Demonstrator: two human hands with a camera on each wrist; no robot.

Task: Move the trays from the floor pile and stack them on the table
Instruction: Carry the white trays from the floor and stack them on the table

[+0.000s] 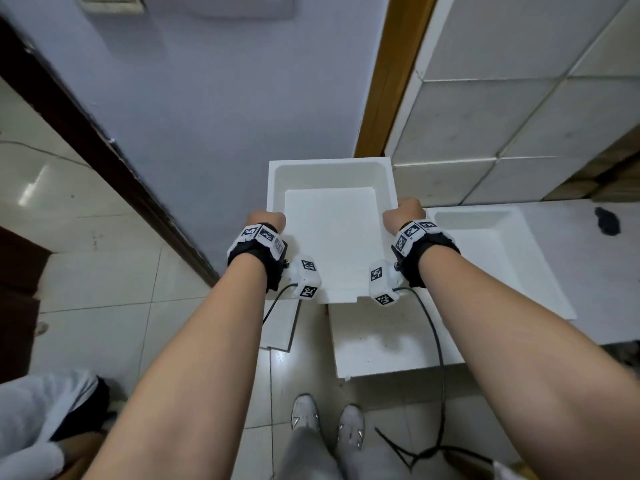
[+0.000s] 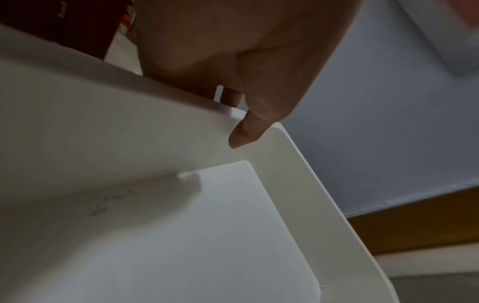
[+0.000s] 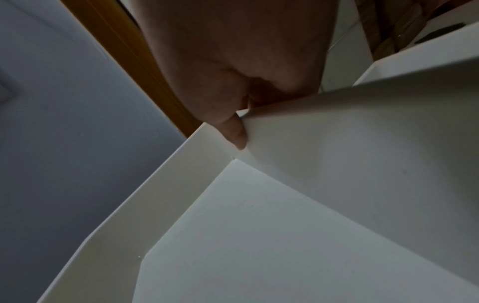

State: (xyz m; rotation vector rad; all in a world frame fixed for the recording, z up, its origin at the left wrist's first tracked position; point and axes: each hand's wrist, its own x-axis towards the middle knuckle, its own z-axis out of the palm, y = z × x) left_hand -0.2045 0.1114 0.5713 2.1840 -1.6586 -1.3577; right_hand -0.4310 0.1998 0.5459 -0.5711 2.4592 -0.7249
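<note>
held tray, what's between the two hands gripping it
Only the tray's own bare white floor lies between the left hand and right hand; nothing sits in it. The head view shows this.

Head view is bright and evenly lit, sharp at centre, with a glare streak on the floor [image 1: 38,183] tiles at left. Straight lines bow toward the edges, wide-angle stretch, and the forearms loom large. Both wrist views run dim and grainy, soft all over; the tray [image 2: 155,235] goes grey there, with a hand-shaped shadow across its wall and base.
</note>
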